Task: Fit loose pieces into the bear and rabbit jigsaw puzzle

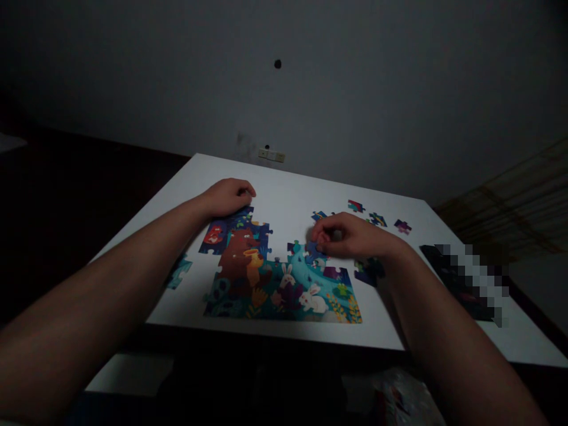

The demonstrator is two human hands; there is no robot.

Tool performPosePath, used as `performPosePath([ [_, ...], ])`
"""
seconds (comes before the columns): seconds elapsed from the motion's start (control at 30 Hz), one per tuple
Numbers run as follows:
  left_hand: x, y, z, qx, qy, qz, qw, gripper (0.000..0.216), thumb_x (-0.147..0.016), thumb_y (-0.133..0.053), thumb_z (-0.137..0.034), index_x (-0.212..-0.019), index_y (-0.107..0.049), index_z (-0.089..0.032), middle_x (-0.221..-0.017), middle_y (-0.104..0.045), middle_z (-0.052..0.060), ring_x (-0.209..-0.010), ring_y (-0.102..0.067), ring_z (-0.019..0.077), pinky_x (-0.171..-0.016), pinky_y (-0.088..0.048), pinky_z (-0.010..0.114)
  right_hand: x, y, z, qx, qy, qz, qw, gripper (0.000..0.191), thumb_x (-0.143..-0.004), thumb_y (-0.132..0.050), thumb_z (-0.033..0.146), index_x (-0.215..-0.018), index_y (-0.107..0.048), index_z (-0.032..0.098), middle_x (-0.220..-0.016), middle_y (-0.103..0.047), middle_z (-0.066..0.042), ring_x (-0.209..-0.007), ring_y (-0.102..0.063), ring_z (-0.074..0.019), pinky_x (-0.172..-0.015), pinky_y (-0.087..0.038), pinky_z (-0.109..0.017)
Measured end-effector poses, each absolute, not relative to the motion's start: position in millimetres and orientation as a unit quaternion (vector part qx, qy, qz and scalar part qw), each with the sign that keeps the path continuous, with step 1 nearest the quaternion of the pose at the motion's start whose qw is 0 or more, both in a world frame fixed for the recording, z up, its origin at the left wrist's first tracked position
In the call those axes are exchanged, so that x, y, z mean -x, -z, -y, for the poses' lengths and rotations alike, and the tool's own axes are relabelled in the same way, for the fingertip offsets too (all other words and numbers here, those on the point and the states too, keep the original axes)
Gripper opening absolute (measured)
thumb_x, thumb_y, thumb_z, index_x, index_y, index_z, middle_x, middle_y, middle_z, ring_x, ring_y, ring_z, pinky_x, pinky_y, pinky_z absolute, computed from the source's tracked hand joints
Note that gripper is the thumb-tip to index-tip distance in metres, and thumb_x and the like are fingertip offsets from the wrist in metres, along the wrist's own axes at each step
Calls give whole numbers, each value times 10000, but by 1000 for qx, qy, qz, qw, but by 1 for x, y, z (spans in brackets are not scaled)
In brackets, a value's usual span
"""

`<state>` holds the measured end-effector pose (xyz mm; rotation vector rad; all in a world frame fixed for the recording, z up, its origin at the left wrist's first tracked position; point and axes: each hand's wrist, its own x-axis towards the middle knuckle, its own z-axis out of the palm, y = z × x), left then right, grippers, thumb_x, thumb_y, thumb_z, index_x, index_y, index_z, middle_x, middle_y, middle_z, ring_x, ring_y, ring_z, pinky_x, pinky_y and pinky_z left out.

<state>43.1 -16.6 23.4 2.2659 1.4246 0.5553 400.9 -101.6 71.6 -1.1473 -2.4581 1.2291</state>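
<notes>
A partly assembled jigsaw puzzle [270,278] lies on the white table [288,198], showing a brown bear, white rabbits and a blue stream. My left hand [228,198] rests curled at the puzzle's top edge, its fingers against a dark blue section. My right hand [341,235] pinches a blue jigsaw piece [314,252] just above a gap in the puzzle's upper right. Several loose pieces [377,220] lie beyond my right hand. Another loose piece [178,272] lies left of the puzzle, near my left forearm.
A dark puzzle box [452,278], partly pixelated, lies at the table's right side. A loose piece [368,271] sits beside my right wrist. A wall socket plate [271,155] is behind the far table edge. The table's near edge drops to dark floor.
</notes>
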Motion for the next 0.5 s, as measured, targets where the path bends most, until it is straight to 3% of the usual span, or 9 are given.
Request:
performPosePath([
  [0.5, -45, -27, 19, -804, -194, -521, 212, 415, -846, -611, -431, -1134, -788, -191, -906, -742, 59, -825, -659, 222, -834, -481, 368, -408, -64, 95, 363, -405, 836, 71, 195, -864, -753, 271, -1043, -809, 218, -826, -702, -11, -725, -599, -155, -654, -471, -295],
])
